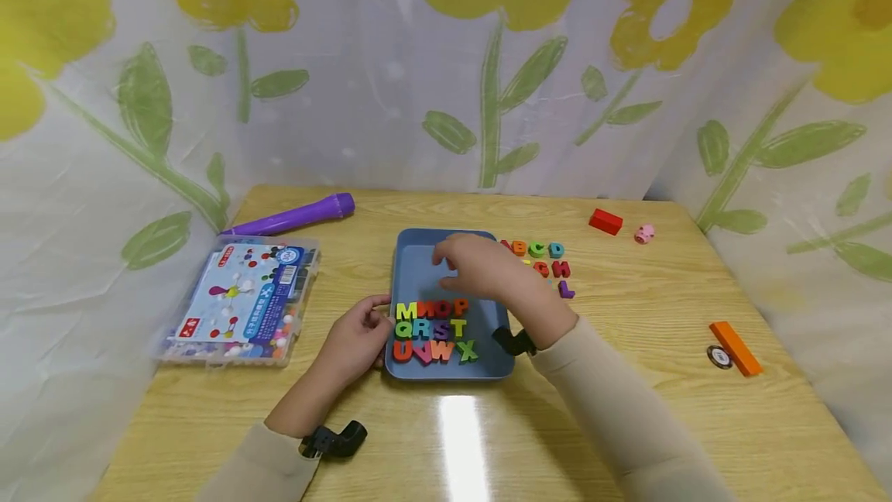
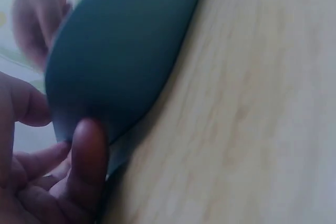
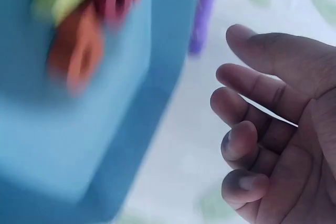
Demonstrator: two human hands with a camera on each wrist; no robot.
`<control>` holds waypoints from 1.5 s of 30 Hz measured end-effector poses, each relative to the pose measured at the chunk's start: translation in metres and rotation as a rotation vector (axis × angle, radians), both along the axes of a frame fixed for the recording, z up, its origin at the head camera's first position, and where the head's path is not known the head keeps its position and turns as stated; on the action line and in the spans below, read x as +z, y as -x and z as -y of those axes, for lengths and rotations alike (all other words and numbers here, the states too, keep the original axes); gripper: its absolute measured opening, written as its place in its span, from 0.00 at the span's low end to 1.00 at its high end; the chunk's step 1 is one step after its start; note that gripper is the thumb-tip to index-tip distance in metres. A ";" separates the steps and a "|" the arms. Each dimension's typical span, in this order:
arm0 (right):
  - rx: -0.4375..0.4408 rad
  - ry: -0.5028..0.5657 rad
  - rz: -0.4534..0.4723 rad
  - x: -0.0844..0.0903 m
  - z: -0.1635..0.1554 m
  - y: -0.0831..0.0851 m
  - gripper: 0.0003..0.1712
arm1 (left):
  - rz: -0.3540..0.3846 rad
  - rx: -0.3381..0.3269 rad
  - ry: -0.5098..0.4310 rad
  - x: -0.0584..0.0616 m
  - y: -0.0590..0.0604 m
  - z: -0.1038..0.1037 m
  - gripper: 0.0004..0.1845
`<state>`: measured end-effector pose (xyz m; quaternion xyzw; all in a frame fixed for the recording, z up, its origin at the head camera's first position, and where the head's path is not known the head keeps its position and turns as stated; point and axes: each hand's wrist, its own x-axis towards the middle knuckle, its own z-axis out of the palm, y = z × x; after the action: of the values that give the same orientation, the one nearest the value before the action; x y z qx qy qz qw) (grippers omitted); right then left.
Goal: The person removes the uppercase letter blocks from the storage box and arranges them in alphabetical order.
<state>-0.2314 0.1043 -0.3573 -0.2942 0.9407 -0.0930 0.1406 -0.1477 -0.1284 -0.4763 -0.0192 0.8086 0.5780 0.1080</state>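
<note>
1. Sitting near the middle of the wooden table [image 1: 627,316], your blue tray [image 1: 418,269] is a shallow rectangle with rounded corners, its far half bare.
2. Filling the tray's near half, the letters in the tray [image 1: 435,329] stand in three rows of bright foam shapes: M N O P, then Q R S T, then U V W X.
3. Lying on the table just right of the tray's far corner, the loose letters [image 1: 547,260] read B C D, with H and L below; your right arm covers some of them.
4. Your left hand [image 1: 358,339] rests against the tray's left edge, just beside the Q. The left wrist view shows the thumb [image 2: 89,156] pressed on the tray's rim with the other fingers loosely curled around nothing.
5. Your right hand [image 1: 481,266] hovers over the tray's bare far half. Its fingers [image 3: 247,140] are slightly apart, gently bent and empty.
6. Both wrist views are blurred, so the letters there are only smears of colour, and you cannot tell whether your right hand touches the tray floor.
</note>
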 end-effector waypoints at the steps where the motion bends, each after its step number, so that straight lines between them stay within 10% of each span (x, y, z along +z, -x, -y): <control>1: 0.024 -0.014 0.023 -0.003 0.011 0.001 0.22 | 0.014 -0.007 -0.019 0.000 -0.002 0.000 0.26; 20: 0.076 -0.075 0.115 -0.044 0.050 0.010 0.16 | 0.030 -0.009 -0.065 0.000 -0.008 0.004 0.25; 39: 0.062 -0.077 0.072 -0.051 0.050 0.012 0.14 | 0.026 -0.022 -0.058 0.001 -0.005 0.002 0.25; 45: 0.028 0.042 0.057 -0.025 0.032 0.006 0.15 | 0.038 -0.011 -0.034 0.001 -0.007 0.001 0.25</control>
<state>-0.2375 0.0723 -0.3826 -0.3073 0.9300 -0.1192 0.1624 -0.1410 -0.1296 -0.4758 -0.0241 0.7967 0.5905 0.1267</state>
